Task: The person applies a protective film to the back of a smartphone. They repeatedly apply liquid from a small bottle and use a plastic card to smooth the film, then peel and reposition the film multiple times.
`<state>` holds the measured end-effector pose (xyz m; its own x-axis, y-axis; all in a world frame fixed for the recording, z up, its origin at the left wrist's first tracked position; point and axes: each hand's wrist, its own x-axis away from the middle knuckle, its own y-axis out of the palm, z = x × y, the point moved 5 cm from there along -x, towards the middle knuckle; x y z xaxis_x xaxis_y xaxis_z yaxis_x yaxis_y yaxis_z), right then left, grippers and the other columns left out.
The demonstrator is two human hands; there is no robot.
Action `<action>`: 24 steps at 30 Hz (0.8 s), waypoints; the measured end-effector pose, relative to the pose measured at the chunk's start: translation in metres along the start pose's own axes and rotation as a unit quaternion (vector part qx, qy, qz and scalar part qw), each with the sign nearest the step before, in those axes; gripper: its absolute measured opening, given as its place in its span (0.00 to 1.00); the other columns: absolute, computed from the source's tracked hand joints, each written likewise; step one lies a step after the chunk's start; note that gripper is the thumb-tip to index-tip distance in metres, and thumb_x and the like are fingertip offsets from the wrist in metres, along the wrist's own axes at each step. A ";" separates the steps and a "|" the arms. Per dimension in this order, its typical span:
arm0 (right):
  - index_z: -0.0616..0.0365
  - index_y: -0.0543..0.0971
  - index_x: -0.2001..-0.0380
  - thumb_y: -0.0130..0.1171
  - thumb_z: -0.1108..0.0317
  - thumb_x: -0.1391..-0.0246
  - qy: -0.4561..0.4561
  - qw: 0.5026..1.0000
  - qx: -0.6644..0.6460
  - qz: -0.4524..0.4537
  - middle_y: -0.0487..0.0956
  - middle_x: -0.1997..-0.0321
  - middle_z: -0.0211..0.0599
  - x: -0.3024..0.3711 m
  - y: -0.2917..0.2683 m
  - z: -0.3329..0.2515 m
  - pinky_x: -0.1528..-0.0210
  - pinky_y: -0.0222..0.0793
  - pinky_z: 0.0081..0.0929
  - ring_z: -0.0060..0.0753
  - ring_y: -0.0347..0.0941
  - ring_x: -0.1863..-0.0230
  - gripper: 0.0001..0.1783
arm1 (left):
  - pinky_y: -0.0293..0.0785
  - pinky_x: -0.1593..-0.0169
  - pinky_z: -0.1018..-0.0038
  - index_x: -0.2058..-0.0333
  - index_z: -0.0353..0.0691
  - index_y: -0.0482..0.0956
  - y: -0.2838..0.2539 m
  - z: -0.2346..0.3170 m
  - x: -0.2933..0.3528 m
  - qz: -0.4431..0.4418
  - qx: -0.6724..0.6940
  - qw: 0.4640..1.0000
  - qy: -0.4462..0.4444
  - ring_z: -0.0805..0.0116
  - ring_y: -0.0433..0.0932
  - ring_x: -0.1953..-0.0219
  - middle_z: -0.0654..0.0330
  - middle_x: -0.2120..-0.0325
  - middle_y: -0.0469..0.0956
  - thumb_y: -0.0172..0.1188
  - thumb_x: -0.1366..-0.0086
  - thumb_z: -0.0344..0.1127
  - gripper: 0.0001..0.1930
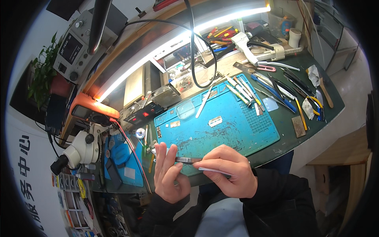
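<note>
My right hand [231, 172] is closed in a pinch around a thin, flat white-edged strip [215, 171]. A narrow grey metal strip [187, 160] reaches from its fingertips toward my left hand [169, 173]. My left hand is raised with its upper fingers stretched out and the lower ones bent; the metal strip's far end lies beside these fingers. Whether the two strips belong to one tool is hidden by my right fingers. Both hands are above the near edge of a blue work mat [221, 138]. On the mat lies a small silvery plate [215, 121].
A clear plastic box [186, 109] and a white stick [204, 101] lie on the mat. Tweezers, pliers and other tools [276, 87] crowd the right. At left are a white microscope [81, 150], an orange multimeter [92, 108] and a red cable [132, 148]. A black cable loop [192, 55] hangs ahead.
</note>
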<state>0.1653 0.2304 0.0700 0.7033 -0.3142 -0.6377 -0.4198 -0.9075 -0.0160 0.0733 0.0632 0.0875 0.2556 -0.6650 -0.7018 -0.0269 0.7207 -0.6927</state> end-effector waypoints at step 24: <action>0.63 0.86 0.50 0.61 0.84 0.44 0.018 0.998 -0.051 0.026 0.83 0.58 0.46 0.009 -0.013 0.015 0.58 0.77 0.32 0.42 0.81 0.60 0.19 | 0.81 0.40 0.55 0.59 0.32 0.70 -0.017 0.038 -0.028 -0.047 -0.086 0.989 -0.109 0.36 0.81 0.37 0.41 0.48 0.85 0.41 0.37 0.13 0.13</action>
<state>0.1689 0.2436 0.0531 0.7023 -0.3704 -0.6080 -0.3973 -0.9126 0.0971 0.1030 0.0769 0.1258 0.4660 -0.6558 -0.5940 -0.1524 0.6019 -0.7839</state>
